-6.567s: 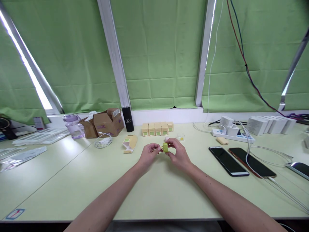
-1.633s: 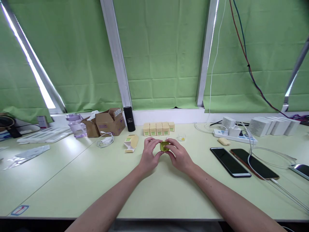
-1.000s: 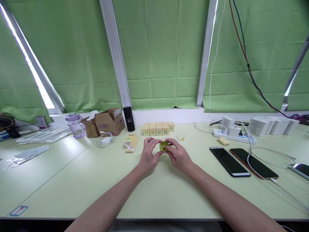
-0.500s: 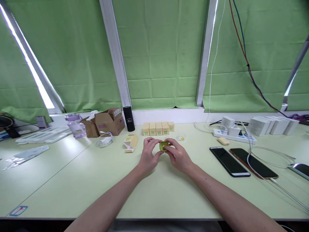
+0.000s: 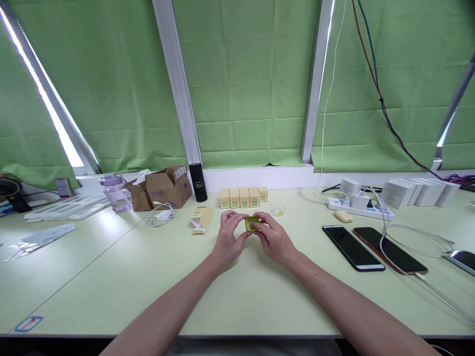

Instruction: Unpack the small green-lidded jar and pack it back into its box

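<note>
Between both hands, above the table's middle, is a small square yellow-green container point(image 5: 251, 222), its hollow side facing me. My left hand point(image 5: 230, 236) pinches its left edge between thumb and fingers. On the other side my right hand point(image 5: 273, 237) grips the right edge, with a fingertip reaching over the hollow. Behind the hands stands a row of several small cream boxes point(image 5: 244, 198) with green squares on their fronts. To the left lies an opened cream carton point(image 5: 201, 219). A small clear piece with a yellow spot point(image 5: 278, 210) sits to the right.
A brown cardboard box point(image 5: 170, 188), a black cylinder point(image 5: 198, 183) and a purple bottle point(image 5: 117, 193) stand back left. At right are a black phone point(image 5: 352, 247), another phone point(image 5: 389, 249), a power strip point(image 5: 359, 208), white cables and several white boxes point(image 5: 399, 193).
The container appears tilted very slightly, and the right fingertip over its hollow has shifted a little. Everything else stays the same.
</note>
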The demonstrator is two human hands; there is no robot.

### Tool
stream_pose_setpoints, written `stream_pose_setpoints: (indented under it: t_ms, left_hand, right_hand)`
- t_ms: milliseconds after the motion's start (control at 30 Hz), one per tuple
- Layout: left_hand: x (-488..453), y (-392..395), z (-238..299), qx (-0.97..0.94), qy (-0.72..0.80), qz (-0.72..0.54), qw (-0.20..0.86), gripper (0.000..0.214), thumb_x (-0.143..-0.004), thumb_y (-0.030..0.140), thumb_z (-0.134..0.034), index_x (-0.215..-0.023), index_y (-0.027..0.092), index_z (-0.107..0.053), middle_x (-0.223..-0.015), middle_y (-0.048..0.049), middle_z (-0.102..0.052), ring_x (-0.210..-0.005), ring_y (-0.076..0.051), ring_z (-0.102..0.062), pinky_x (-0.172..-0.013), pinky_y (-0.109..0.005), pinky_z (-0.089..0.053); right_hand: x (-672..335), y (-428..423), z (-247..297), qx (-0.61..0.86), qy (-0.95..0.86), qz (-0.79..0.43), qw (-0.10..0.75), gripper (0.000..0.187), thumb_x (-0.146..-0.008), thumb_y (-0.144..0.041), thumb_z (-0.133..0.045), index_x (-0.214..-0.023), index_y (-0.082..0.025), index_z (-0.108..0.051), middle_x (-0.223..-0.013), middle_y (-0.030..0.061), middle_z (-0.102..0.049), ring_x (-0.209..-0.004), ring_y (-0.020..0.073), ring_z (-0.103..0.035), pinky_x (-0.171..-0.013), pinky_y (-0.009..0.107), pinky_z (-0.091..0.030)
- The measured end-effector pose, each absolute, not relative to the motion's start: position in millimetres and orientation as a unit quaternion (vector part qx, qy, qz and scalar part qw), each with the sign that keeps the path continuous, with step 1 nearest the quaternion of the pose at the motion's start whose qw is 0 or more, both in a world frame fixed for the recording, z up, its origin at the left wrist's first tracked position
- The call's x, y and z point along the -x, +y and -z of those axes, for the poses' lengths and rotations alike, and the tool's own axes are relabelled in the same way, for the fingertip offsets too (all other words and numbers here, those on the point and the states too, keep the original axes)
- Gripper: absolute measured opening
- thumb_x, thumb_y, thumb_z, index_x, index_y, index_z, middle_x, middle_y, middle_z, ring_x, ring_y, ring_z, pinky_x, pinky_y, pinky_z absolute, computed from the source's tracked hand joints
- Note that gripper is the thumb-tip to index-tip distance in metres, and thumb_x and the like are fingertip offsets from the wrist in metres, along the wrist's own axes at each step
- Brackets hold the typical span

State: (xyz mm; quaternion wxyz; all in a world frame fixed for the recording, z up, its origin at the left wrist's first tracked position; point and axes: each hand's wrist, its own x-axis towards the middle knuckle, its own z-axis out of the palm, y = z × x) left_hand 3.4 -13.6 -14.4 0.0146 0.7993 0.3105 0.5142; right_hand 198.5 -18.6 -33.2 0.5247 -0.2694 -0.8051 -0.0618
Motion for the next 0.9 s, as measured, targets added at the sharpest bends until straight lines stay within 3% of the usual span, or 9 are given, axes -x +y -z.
stream_pose_setpoints:
  t_ms: [333, 433, 600, 900]
  left_hand:
    - [-2.2, -13.4, 15.2, -0.802, 0.309, -0.511, 0.024, 0.04, -0.093, 0.023, -0.07, -0.132, 0.024, -0.063, -0.119, -0.0109, -0.071, -0.116, -0.03, -0.052, -0.1, -0.053, -0.052]
    - [-1.0, -14.4, 15.0, -0.805, 0.307, -0.507, 0.029, 0.039, -0.097, 0.021, -0.064, -0.135, 0.024, -0.061, -0.121, -0.0113, -0.07, -0.118, -0.029, -0.051, -0.101, -0.052, -0.051]
    - [-0.3, -14.2, 15.8, -0.811, 0.3, -0.501, 0.022, 0.041, -0.096, 0.016, -0.059, -0.136, 0.024, -0.059, -0.122, -0.0108, -0.07, -0.119, -0.028, -0.049, -0.102, -0.05, -0.05]
    - [-1.9, -15.3, 18.4, -0.818, 0.327, -0.472, -0.042, 0.048, -0.094, 0.013, -0.062, -0.139, 0.025, -0.053, -0.13, -0.0109, -0.067, -0.124, -0.031, -0.046, -0.104, -0.052, -0.046]
  right_hand:
    - [-197.6, -23.4, 27.3, 0.276, -0.778, -0.035, 0.563, 0.024, -0.102, -0.015, -0.052, -0.121, -0.024, -0.063, -0.13, 0.0143, -0.066, -0.124, 0.0263, -0.065, -0.1, 0.047, -0.062]
    - [-196.1, -20.6, 29.5, 0.287, -0.74, -0.118, 0.596, 0.016, -0.103, -0.024, -0.055, -0.115, -0.023, -0.064, -0.126, 0.0134, -0.069, -0.115, 0.025, -0.069, -0.091, 0.043, -0.064]
    - [-194.4, -16.8, 30.9, 0.31, -0.676, -0.282, 0.606, 0.025, -0.103, -0.044, -0.056, -0.11, -0.021, -0.066, -0.103, 0.0075, -0.074, -0.085, 0.0193, -0.072, -0.08, 0.037, -0.063]
    - [-191.8, -18.8, 28.6, 0.325, -0.629, -0.382, 0.594, 0.045, -0.097, -0.067, -0.057, -0.097, -0.023, -0.064, -0.09, 0.0042, -0.073, -0.081, 0.0202, -0.07, -0.077, 0.038, -0.059]
